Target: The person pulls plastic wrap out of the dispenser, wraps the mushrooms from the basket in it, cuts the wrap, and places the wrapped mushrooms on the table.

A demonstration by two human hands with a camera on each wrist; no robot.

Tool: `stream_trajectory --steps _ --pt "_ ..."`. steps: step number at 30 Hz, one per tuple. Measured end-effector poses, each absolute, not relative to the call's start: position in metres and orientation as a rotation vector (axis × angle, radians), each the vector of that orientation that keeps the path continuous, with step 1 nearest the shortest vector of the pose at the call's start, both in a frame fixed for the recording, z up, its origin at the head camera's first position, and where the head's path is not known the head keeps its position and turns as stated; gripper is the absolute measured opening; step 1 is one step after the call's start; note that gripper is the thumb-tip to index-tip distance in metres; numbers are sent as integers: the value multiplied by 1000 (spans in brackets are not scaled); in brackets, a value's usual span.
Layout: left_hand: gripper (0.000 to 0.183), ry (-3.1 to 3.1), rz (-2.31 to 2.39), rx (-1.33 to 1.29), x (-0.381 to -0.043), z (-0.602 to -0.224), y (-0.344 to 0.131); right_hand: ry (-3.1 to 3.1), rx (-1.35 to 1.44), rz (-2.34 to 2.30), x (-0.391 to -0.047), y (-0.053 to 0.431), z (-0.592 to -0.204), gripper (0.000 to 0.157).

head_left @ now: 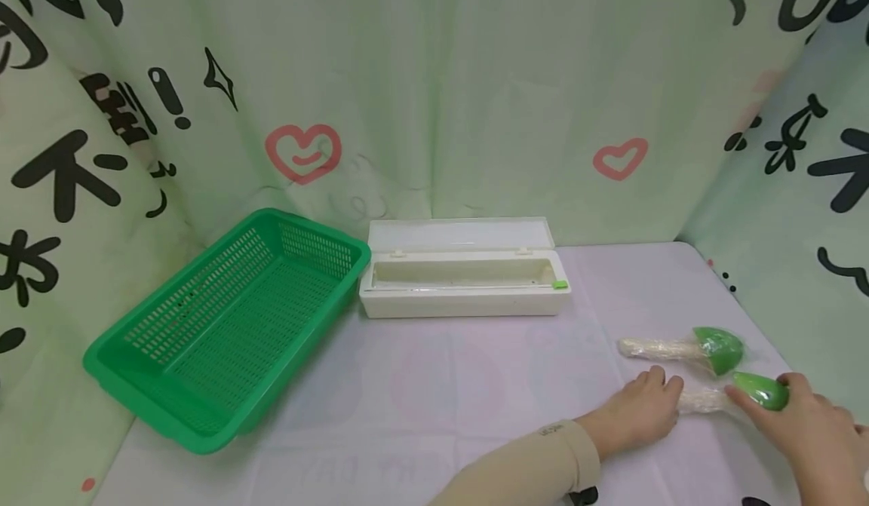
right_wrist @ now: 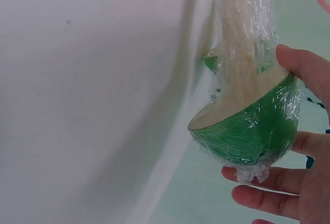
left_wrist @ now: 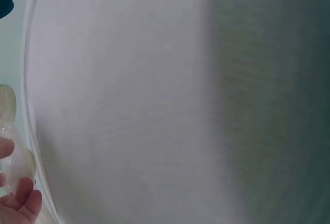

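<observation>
At the table's right, both hands are on a mushroom-shaped piece with a green cap (right_wrist: 247, 136) and a pale stem, wrapped in clear film. My right hand (head_left: 818, 427) holds the cap, its thumb on the rim and fingers round the top end. The left hand (head_left: 638, 408) grips the far end of the stem; in the left wrist view its fingertips (left_wrist: 23, 195) bend against the film. Just behind lies a second wrapped mushroom-shaped piece (head_left: 720, 350), its cap pointing right.
A green perforated basket (head_left: 224, 437) stands at the left. At the back middle sits a long white cling film box (head_left: 465, 306) with its lid raised and a small green tab at its right end. Printed pale green curtains (head_left: 434, 99) enclose the white-covered table (head_left: 434, 385).
</observation>
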State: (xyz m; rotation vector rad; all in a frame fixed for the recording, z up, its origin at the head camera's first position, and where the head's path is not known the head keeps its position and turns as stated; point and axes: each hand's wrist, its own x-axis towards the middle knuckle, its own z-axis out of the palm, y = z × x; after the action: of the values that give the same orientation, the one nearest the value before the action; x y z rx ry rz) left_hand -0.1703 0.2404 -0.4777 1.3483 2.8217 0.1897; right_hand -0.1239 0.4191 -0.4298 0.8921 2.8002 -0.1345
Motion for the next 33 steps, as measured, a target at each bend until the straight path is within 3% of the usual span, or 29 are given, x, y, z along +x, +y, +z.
stream_trajectory --steps 3,13,20,33 --pt "38 2781 190 1356 -171 -476 240 2780 890 -113 -125 420 -430 101" --pt "29 2768 -135 1578 -176 -477 239 2739 865 -73 -132 423 -434 105" --pt "37 2849 -518 1535 -179 -480 239 2692 867 -97 -136 422 -435 108" --pt "47 2846 -394 1486 -182 -489 229 2611 883 -200 -137 415 -439 105"
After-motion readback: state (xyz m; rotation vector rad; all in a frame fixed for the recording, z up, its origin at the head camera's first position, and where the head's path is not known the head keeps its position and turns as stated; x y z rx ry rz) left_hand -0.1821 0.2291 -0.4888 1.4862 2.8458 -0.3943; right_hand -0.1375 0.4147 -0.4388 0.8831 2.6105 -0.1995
